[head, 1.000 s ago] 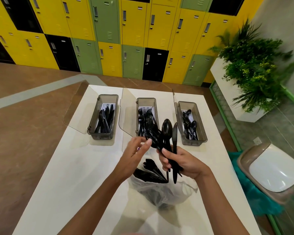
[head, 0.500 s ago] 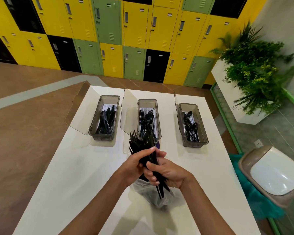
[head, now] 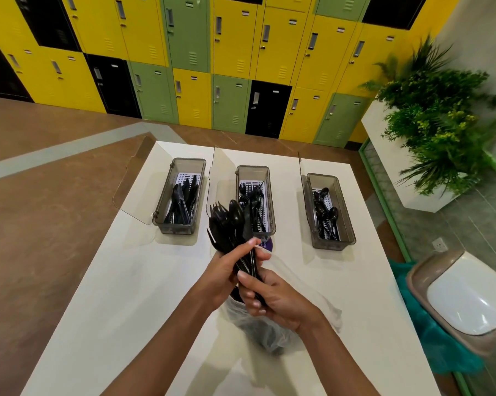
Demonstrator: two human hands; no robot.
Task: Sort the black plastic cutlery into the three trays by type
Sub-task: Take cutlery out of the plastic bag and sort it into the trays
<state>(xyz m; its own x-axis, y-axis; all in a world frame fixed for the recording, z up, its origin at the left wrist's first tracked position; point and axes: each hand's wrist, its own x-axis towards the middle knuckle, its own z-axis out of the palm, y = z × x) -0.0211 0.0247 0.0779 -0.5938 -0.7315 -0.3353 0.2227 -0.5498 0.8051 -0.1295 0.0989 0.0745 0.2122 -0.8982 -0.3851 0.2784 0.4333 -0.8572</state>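
My left hand (head: 226, 271) grips a bundle of black cutlery (head: 229, 221), forks and spoons fanned upward, in front of the middle tray. My right hand (head: 272, 298) holds the handles at the bundle's lower end. Three smoky plastic trays stand in a row on the white table (head: 121, 281): the left tray (head: 196, 167) with knives, the middle tray (head: 270, 195) with forks, the right tray (head: 345, 210) with spoons. A clear plastic bag (head: 266, 332) lies on the table under my hands.
Each tray's clear lid stands open to its left. A bin with a white swing lid (head: 469, 301) and teal liner sits right of the table. A white planter with green plants (head: 441, 115) stands at the far right. Lockers line the back wall.
The bundle passed from my right hand alone into both hands. My left hand closed round it and lifted it higher in front of the middle tray.
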